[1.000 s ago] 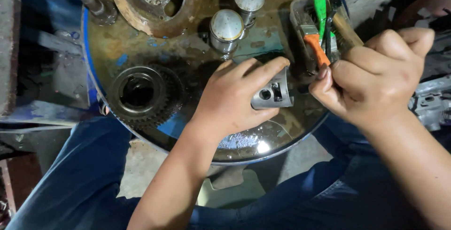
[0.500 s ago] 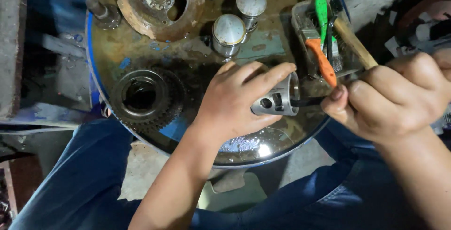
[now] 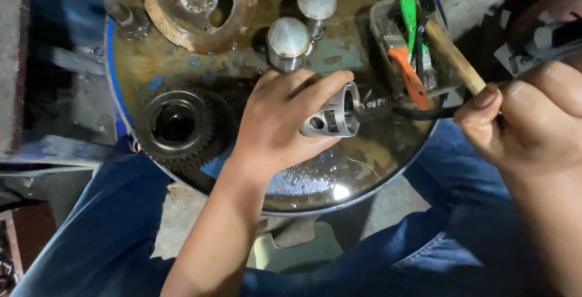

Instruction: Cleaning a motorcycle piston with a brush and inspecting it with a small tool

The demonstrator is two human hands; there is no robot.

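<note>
My left hand [image 3: 280, 121] grips a hollow metal piston [image 3: 332, 116], lying on its side with its open end facing right, over a rusty round drum top [image 3: 200, 60]. My right hand [image 3: 533, 121] pinches the handle of a thin black brush [image 3: 400, 112]. The brush's bristle end sits at the piston's open mouth. Both hands hover just above the wet, oily surface.
A small tray [image 3: 382, 15] at the back right holds green and orange brushes and a wooden handle [image 3: 454, 54]. Two more pistons [image 3: 288, 41] stand at the back. A large gear [image 3: 176, 124] lies left, a rusty disc [image 3: 197, 6] behind. Blue-trousered legs sit below.
My right hand left the tray and pulled back to the right with the black brush, whose tip now meets the piston. My left hand turned the piston's open end toward the brush.
</note>
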